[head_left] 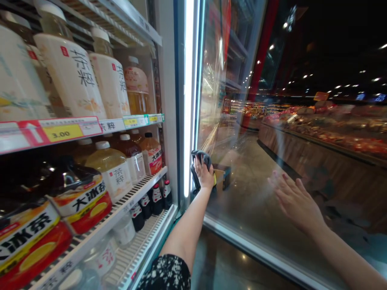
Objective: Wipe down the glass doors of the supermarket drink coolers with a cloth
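My left hand (204, 172) presses a dark grey cloth (202, 156) against the inner edge of the glass door (242, 169), beside the bright light strip (189, 100). The fingers lie over the cloth, and part of it is bunched above them. On the right, my right hand (298, 201) is open with its fingers stretched out and nothing in it. Its palm faces the glass; whether it touches the pane I cannot tell.
To the left, cooler shelves (145, 185) hold bottled drinks, among them a large white-labelled bottle (69, 68) and red-labelled tea bottles (81, 197). A yellow price tag (62, 133) runs along one shelf edge. Beyond the glass stands a wood-sided produce display (317, 149).
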### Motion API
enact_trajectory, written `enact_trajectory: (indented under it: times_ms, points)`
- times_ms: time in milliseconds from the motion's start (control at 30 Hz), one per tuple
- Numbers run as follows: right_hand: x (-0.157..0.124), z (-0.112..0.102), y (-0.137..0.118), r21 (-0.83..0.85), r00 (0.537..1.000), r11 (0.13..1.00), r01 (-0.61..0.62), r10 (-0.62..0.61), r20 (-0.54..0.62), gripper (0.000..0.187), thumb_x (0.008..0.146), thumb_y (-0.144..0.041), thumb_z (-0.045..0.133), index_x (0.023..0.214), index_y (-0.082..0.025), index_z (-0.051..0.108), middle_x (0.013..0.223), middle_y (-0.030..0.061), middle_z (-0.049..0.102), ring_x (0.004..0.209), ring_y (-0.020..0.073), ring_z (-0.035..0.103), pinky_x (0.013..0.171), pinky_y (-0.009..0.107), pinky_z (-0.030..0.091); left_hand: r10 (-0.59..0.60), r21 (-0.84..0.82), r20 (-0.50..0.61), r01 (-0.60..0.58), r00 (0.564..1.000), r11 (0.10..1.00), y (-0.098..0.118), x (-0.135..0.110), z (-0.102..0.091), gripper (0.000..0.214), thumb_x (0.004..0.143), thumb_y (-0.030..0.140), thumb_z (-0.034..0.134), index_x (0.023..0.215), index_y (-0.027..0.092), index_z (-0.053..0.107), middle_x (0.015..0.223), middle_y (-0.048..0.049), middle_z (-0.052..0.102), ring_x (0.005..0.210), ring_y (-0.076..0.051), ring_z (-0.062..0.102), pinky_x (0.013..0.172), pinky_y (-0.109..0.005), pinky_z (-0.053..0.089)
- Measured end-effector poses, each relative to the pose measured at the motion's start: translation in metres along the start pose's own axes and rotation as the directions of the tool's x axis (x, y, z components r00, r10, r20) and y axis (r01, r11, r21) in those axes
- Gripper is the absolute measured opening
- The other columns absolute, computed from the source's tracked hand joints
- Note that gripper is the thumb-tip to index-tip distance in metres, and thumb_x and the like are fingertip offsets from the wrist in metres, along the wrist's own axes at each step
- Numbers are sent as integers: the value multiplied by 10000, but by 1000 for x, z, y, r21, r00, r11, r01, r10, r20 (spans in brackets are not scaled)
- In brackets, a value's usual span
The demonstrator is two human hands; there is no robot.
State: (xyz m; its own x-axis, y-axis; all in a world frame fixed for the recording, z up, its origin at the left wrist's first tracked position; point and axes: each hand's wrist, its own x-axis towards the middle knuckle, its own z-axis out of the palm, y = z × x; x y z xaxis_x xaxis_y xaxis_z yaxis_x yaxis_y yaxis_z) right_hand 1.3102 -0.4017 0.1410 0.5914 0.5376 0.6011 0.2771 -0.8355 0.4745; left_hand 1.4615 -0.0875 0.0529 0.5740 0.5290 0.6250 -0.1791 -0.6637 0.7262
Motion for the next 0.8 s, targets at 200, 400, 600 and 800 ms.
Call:
enact_trajectory:
  times_ms: [200, 400, 600, 800]
  points:
    - [2, -2, -7, 5, 999, 999, -32, 32, -14, 576, 951, -146, 453, 1517, -251, 470, 1611, 76, 401, 1487, 303, 375, 1184, 560, 367, -154, -21, -84, 152, 985, 988, -29, -36, -13, 503, 941, 211, 468, 1440, 164, 510, 1528, -232, 439, 1433, -354, 428, 1160, -602, 351]
    - [-1, 4, -2, -8, 999, 1000, 10, -11, -37, 564, 957, -146, 443, 1508, -261, 481, 1611, 66, 402, 1455, 294, 429, 1167, 545, 390, 64, -65, -86, -70, 994, 995, -29, 0, -52, 448, 904, 131, 499, 1320, 214, 644, 1283, -140, 618, 1231, -251, 602, 1073, -439, 493]
    - [-2, 9, -5, 69, 998, 997, -33, 37, -60, 569, 949, -181, 452, 1508, -281, 483, 1616, 44, 392, 1465, 279, 416, 1203, 547, 338, 332, 123, -21, -327, 943, 937, -12, 52, -92, 531, 918, 120, 502, 1420, 270, 589, 1591, -117, 421, 1494, -306, 350, 1233, -541, 288]
    - [-8, 31, 5, 24, 995, 999, 29, -26, -97, 634, 921, -137, 436, 1529, -316, 446, 1639, 27, 347, 1479, 274, 393, 1186, 545, 362, 371, 430, 229, -436, 900, 791, -12, 102, -100, 667, 897, 39, 430, 1530, 247, 444, 1665, -99, 304, 1576, -291, 133, 1252, -592, 196]
